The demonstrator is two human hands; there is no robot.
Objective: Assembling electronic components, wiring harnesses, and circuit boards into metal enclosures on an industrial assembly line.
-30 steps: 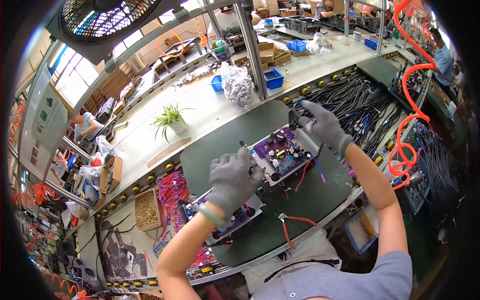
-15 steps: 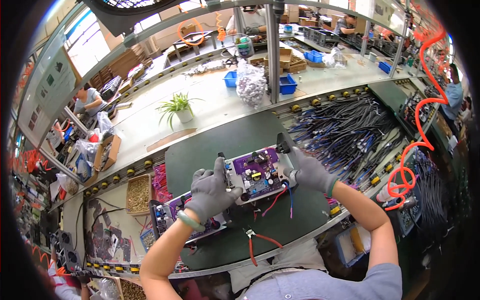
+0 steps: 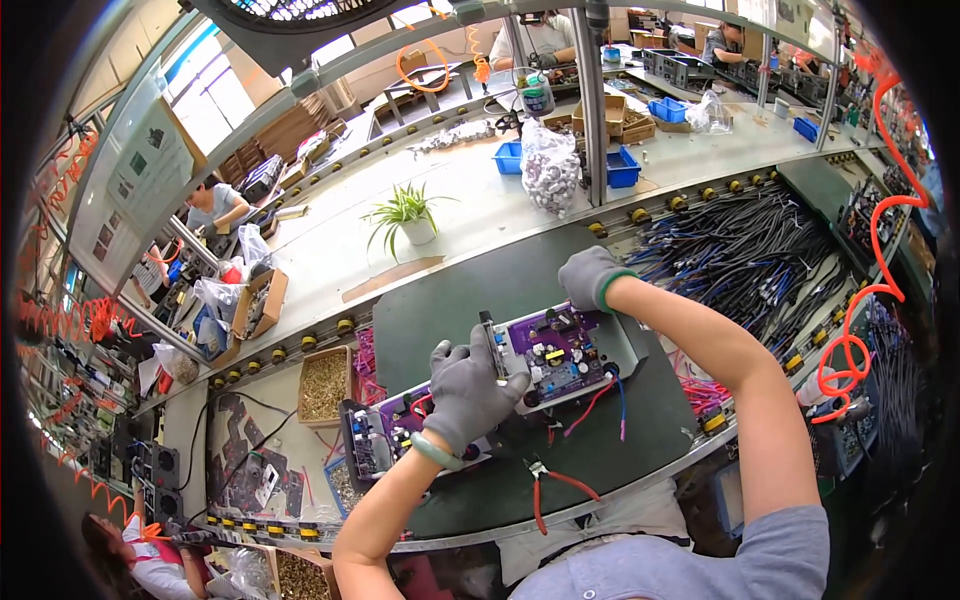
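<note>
A purple circuit board (image 3: 556, 352) sits in a silver metal tray (image 3: 618, 350) on the dark green mat. My gloved left hand (image 3: 476, 392) grips the tray's left end, thumb along its near edge and fingers at the black end piece. Just above the tray's far right corner is my gloved right hand (image 3: 592, 277), fingers curled; what they hold, if anything, is hidden. Red and blue wires (image 3: 619, 405) trail from the tray's near right side. A second purple board unit (image 3: 375, 440) lies left, partly under my left forearm. Orange-handled cutters (image 3: 541, 485) rest nearer me.
Bundled black and blue cables (image 3: 735, 245) cover the bench at right. A box of small brass-coloured parts (image 3: 325, 385) stands at left. Beyond are a potted plant (image 3: 418, 230), a bag of parts (image 3: 550, 170) and blue bins (image 3: 622, 168). A coiled orange hose (image 3: 880, 240) hangs at right.
My right hand has left the tray's right end and moved to its far corner, its fingers now curled. My left hand keeps its grip. The whole view has shifted.
</note>
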